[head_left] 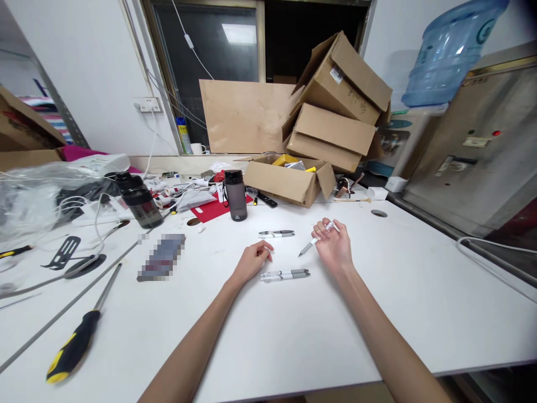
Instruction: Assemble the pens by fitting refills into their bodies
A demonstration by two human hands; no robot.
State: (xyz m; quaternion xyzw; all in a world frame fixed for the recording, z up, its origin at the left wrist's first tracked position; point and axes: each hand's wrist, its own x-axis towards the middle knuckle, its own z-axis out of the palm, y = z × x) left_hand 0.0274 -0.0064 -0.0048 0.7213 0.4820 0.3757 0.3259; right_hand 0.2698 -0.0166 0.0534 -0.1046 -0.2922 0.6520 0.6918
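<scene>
My right hand (334,246) is raised above the table with its fingers closed around a white and grey pen (309,247). The pen's grey tip points down to the left. My left hand (253,260) rests on the white table, fingers loosely bent and a little apart, with nothing visible in them. Just in front of its wrist side lie two white and grey pens (289,274), side by side. Beyond its fingertips is another group of pens (277,233), with dark and grey parts; I cannot tell exactly how many.
A screwdriver (79,341) and a blurred-out flat item (163,257) lie left. Behind stand a grey bottle (235,196), a dark bottle (140,201) and an open cardboard box (281,182). Cables clutter the back left. A cable hole (379,213) is at the right.
</scene>
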